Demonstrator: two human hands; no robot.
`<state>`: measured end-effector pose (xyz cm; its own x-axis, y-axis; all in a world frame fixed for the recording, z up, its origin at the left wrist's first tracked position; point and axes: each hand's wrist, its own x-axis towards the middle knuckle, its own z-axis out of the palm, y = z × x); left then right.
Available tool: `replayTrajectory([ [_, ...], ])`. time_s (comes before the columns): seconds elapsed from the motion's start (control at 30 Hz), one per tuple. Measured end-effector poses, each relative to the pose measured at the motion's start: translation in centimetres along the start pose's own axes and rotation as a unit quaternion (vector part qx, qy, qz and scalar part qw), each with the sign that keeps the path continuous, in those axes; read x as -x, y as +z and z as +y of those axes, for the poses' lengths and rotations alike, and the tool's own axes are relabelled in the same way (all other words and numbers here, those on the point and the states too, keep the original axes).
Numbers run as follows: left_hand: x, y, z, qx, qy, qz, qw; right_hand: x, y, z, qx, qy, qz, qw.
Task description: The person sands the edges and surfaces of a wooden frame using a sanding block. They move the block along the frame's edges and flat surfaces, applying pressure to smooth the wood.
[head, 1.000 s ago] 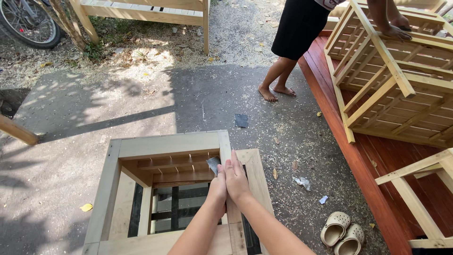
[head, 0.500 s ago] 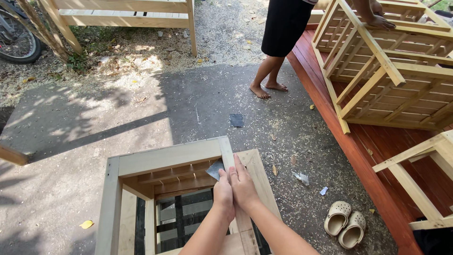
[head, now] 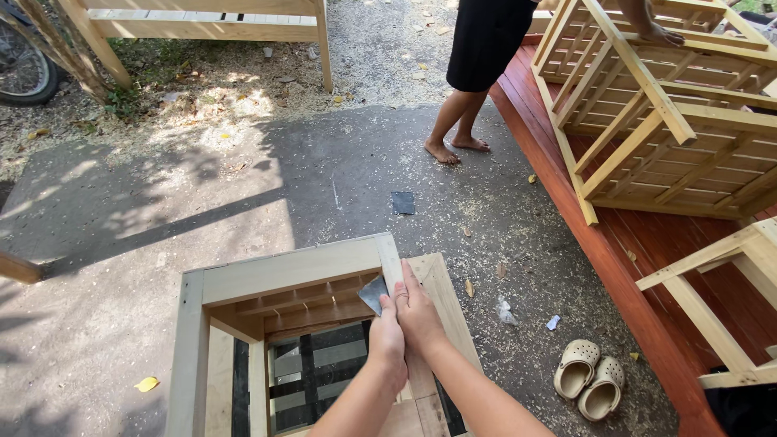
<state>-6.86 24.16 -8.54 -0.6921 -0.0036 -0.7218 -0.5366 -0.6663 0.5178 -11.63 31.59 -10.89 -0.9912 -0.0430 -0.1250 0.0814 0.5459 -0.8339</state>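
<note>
Hands meet at the lower middle of the frame, pressed side by side on the right rail of a pale wooden frame (head: 287,271). The left hand (head: 388,344) is curled, its fingers pinching the lower edge of a small dark sandpaper sheet (head: 374,293) against the rail's inner face. The right hand (head: 419,311) lies flat along the rail top, fingers together and stretched toward the sheet, touching the left hand. The sheet sits just inside the frame's upper right corner, tilted, partly hidden by the fingers.

Slats show inside the frame, below the hands. Sawdust is strewn over the grey concrete (head: 243,202) around it. Another dark sandpaper square (head: 403,202) lies on the concrete above the frame, well apart from the hands. A pair of beige clogs (head: 589,388) rests at the lower right, beside a red-brown deck (head: 615,243). On the deck at the upper right stands a slatted wooden crate (head: 647,105). A barefoot person in a black skirt (head: 486,40) stands at the top, near the crate. A yellow leaf (head: 146,383) lies at the lower left.
</note>
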Motion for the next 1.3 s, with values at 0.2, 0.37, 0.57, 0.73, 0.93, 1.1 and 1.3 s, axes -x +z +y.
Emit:
replayTrajectory([
  [0.2, 0.0, 0.1, -1.0, -0.051, 0.02, 0.036, 0.998, -0.5, -0.3, -0.2, -0.018, -0.005, -0.016, 1.0],
  [0.37, -1.4, 0.8, 0.4, -0.028, -0.008, 0.018, 0.999, -0.7, -0.6, -0.7, -0.016, 0.082, -0.042, 0.996],
  [0.57, 0.3, 0.2, -0.9, -0.074, 0.005, 0.056, 0.996, -0.8, 0.0, -0.1, -0.05, -0.003, -0.014, 0.999],
  [0.73, -0.9, 0.9, 1.1, 0.028, 0.015, 0.007, 0.999, -0.7, 0.5, 0.3, -0.044, 0.029, -0.003, 0.999],
  [0.93, 0.5, -0.5, -1.6, 0.02, 0.023, 0.016, 0.999, -0.7, 0.3, -0.1, -0.025, -0.006, 0.001, 1.0],
  [1.1, -0.6, -0.1, -1.0, 0.023, -0.016, 0.051, 0.998, -0.6, 0.2, -0.6, -0.022, -0.011, 0.014, 1.0],
  [1.3, 1.6, -0.5, -1.6, -0.035, -0.027, 0.07, 0.997, -0.5, 0.4, -0.5, -0.004, -0.046, 0.028, 0.999],
])
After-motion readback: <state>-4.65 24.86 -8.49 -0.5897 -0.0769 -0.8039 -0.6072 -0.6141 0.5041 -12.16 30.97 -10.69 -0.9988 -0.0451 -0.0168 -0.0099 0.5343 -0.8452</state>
